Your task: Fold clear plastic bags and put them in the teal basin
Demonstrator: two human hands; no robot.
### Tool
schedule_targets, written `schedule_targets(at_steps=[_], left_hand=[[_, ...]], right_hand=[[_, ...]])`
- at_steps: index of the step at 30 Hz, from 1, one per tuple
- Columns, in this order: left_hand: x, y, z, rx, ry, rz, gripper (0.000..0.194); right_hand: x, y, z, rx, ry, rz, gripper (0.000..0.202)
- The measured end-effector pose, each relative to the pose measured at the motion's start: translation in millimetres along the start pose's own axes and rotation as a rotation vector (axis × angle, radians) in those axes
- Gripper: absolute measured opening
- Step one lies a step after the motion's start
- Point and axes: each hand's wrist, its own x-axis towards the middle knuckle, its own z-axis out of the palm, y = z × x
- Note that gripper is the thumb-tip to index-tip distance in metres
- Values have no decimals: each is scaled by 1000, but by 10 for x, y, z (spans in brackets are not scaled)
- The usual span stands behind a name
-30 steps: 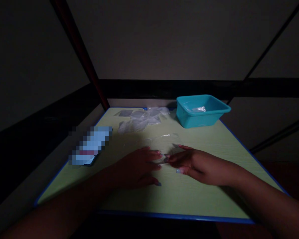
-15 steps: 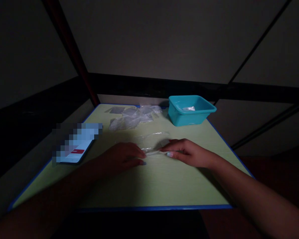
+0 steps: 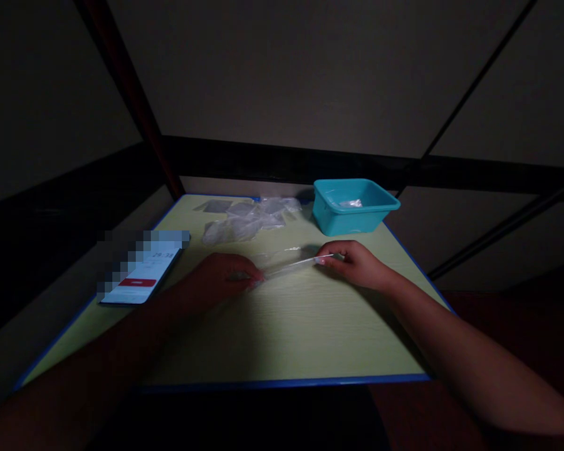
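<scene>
A clear plastic bag (image 3: 289,265) is stretched between my two hands over the middle of the table. My left hand (image 3: 230,273) pinches its left end between thumb and fingers. At the right end, the thumb and fingers of my right hand (image 3: 350,262) close on the bag's edge, with that side slightly higher. Behind the hands, several clear plastic bags (image 3: 232,227) lie in a loose, overlapping pile. A turquoise basket (image 3: 350,222) stands at the back right, with some shiny clear plastic (image 3: 352,203) inside.
A phone (image 3: 138,275) with a lit screen lies near the left edge of the pale yellow table (image 3: 305,344), which has a blue rim. A dark-banded wall (image 3: 282,81) rises behind the table.
Both hands have risen and moved slightly apart, drawing the bag up between them. Its right end is now higher. The whole view has shifted a little.
</scene>
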Motion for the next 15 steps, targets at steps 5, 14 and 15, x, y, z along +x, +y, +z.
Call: schedule_targets(at_steps=[5, 14, 15], left_hand=[[1, -7, -39, 47, -7, -30, 27], [6, -119, -238, 98, 44, -245, 36], [12, -129, -259, 106, 51, -275, 37]], right_hand=[[39, 70, 34, -10, 40, 45, 29], [105, 140, 115, 10, 111, 86, 32], [117, 150, 126, 8, 115, 85, 33]])
